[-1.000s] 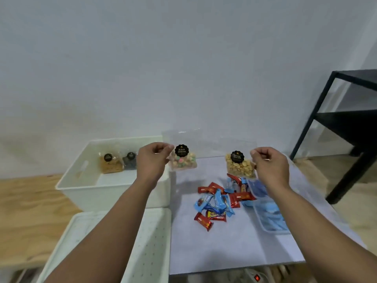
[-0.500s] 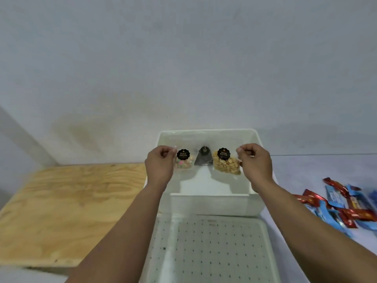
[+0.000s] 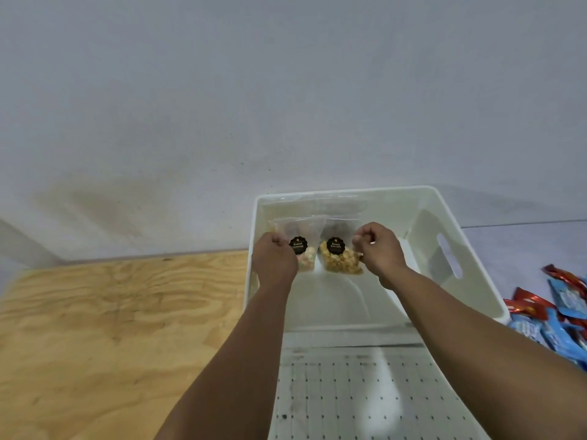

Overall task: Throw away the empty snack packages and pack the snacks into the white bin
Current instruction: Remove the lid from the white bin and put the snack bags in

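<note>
Plain indoor room, likely a home or storage corner: bare grey wall (image 3: 286, 90), unfinished plywood board (image 3: 111, 328), and white plastic bin (image 3: 470, 249) on a pale surface.

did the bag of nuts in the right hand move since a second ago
Yes. The right hand carried the nut bag left, off the grey table and over into the white bin, beside the biscuit bag.

Grey desk (image 3: 524, 246) carries white bin (image 3: 470, 281) and red and blue snack packets (image 3: 556, 315) at right. Perforated white lid (image 3: 365, 401) near. Plywood board (image 3: 111, 328) left.
</note>
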